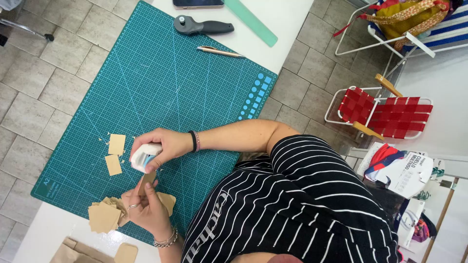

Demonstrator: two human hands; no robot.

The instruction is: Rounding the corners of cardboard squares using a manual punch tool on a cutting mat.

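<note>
right hand (163,146) presses white punch (145,157) onto card piece (146,181) in left hand (148,210)

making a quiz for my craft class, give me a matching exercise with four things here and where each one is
Things:
1. rotary cutter
2. pen
3. white punch
4. stack of brown cards

Places:
A. gripped in a hand over the green mat
B. at the mat's top edge, by the phone
C. on the mat's corner, below the cutter
D. on the mat beside the hand holding one card

Pairs: 1-B, 2-C, 3-A, 4-D
</note>
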